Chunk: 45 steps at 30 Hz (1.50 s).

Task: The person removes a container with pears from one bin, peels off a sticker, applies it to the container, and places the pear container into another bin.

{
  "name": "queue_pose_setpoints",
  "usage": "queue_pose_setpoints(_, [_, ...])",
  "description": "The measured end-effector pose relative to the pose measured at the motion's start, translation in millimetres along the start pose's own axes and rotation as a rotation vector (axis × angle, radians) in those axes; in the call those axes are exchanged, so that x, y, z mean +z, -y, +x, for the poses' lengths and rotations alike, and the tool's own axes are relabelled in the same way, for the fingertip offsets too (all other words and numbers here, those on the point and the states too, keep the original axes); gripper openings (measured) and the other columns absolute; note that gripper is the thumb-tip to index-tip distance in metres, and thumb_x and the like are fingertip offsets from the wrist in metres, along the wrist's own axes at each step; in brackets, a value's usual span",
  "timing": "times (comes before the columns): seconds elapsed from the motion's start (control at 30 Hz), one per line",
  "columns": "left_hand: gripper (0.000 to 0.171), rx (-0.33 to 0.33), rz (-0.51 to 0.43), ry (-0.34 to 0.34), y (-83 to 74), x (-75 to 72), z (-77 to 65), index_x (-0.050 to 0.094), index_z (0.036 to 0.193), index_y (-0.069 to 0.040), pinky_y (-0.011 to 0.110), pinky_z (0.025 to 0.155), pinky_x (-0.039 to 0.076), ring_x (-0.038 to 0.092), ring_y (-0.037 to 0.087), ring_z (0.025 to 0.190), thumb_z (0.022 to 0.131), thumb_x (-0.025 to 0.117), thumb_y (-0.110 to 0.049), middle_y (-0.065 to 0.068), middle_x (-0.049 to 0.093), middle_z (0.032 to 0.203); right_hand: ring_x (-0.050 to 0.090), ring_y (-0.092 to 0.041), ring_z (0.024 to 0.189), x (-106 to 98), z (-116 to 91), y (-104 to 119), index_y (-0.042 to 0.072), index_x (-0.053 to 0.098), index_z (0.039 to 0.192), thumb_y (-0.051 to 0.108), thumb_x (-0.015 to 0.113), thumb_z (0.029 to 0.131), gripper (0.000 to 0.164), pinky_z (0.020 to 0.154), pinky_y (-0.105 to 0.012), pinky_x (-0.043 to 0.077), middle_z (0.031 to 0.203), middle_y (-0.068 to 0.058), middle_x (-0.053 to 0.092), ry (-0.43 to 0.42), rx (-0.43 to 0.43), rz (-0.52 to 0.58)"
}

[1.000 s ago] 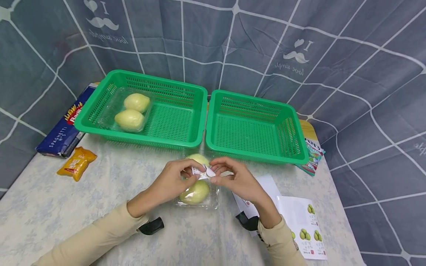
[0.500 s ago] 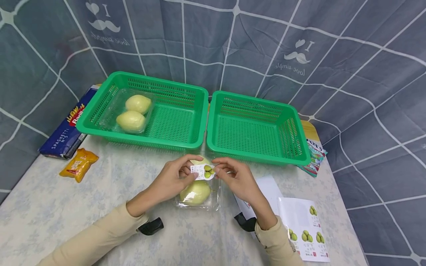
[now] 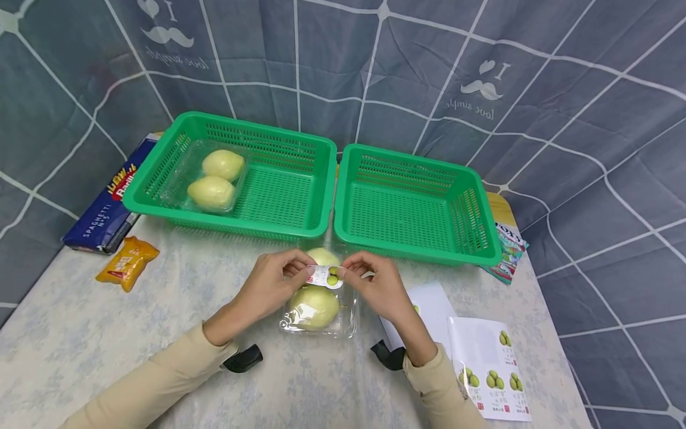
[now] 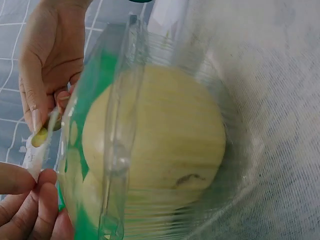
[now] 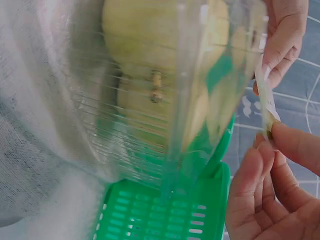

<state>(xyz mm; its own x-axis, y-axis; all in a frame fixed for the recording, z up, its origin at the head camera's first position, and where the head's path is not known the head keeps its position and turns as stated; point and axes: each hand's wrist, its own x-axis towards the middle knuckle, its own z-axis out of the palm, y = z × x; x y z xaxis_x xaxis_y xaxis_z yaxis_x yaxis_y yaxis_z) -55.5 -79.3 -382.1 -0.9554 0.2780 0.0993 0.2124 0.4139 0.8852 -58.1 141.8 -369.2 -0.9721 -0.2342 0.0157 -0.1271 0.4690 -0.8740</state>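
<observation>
A printed pear sticker [image 3: 325, 276] stretches between both hands in the head view, over a clear plastic clamshell box [image 3: 347, 325]. Thumb and fingertips of my left hand [image 3: 273, 283] pinch its left end. My right hand [image 3: 377, 286] pinches the right end the same way. Inside the box lie pale yellow-green pears, a near pear [image 3: 315, 310] and a far pear [image 3: 321, 256] partly hidden by the sticker and fingers. From the side, in the left wrist view, the sticker [image 4: 36, 156] sits close by the lid; the right wrist view shows the sticker [image 5: 266, 95] edge-on.
Behind stand a left green basket [image 3: 278, 202] holding another boxed pair of pears [image 3: 214, 179] and a right green basket [image 3: 396, 211]. Sticker sheets [image 3: 485, 351] lie at right. A spaghetti box [image 3: 102, 208], an orange packet [image 3: 127, 262] and a snack bag [image 3: 509, 250] lie at the sides.
The sticker, folded and tilted at first, has turned its printed face up and now lies straighter between the hands. The left fingers have shifted to its end; both hands stay over the box.
</observation>
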Motion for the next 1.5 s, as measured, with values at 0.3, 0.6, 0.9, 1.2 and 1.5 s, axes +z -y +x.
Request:
queue_pose_setpoints(0.3, [0.004, 0.046, 0.142, -0.027, -0.9, 1.9, 2.4, 0.075, 0.092, -0.008, 0.021, 0.066, 0.052, 0.061, 0.008, 0.072, 0.088, 0.076, -0.01, 0.0, 0.071, 0.079, 0.059, -0.01, 0.071, 4, 2, -1, 0.008, 0.075, 0.091, 0.016, 0.076, 0.09, 0.008, 0.062, -0.021, 0.048, 0.08, -0.007, 0.07, -0.027, 0.0, -0.104])
queue_pose_setpoints(0.6, [0.02, 0.007, 0.192, 0.053, -1.4, 0.7, 4.8, 0.072, 0.105, -0.006, 0.02, 0.059, 0.045, 0.054, 0.004, 0.063, 0.085, 0.074, -0.006, -0.003, 0.067, 0.072, 0.057, -0.009, 0.066, 5, 6, -2, 0.006, 0.073, 0.104, 0.015, 0.078, 0.087, 0.02, 0.058, -0.02, 0.044, 0.077, -0.005, 0.068, 0.013, 0.051, -0.135])
queue_pose_setpoints(0.9, [0.039, 0.024, 0.344, 0.004, 0.5, 5.2, 4.4, 0.067, 0.12, -0.008, 0.024, 0.059, 0.041, 0.048, 0.006, 0.063, 0.082, 0.078, -0.008, -0.002, 0.062, 0.079, 0.05, -0.008, 0.059, 13, 6, -5, 0.01, 0.072, 0.101, 0.018, 0.079, 0.087, 0.017, 0.053, -0.02, 0.041, 0.073, 0.0, 0.064, -0.012, 0.026, -0.239])
queue_pose_setpoints(1.2, [0.035, 0.029, 0.343, -0.039, 10.7, 5.3, 2.5, 0.067, 0.12, -0.009, 0.023, 0.055, 0.036, 0.044, 0.007, 0.063, 0.086, 0.077, -0.011, -0.001, 0.057, 0.082, 0.046, -0.012, 0.063, 10, 3, -11, 0.01, 0.069, 0.09, 0.021, 0.082, 0.085, 0.018, 0.056, -0.019, 0.037, 0.07, 0.001, 0.054, -0.05, 0.089, -0.207])
queue_pose_setpoints(1.5, [0.036, 0.024, 0.266, -0.063, 18.2, 3.6, -1.9, 0.068, 0.12, -0.008, 0.023, 0.06, 0.039, 0.049, 0.011, 0.072, 0.086, 0.076, -0.01, 0.002, 0.056, 0.089, 0.046, -0.011, 0.066, 6, 3, -28, 0.007, 0.06, 0.081, 0.017, 0.078, 0.088, 0.021, 0.059, -0.019, 0.038, 0.072, 0.002, 0.051, -0.054, 0.145, -0.048])
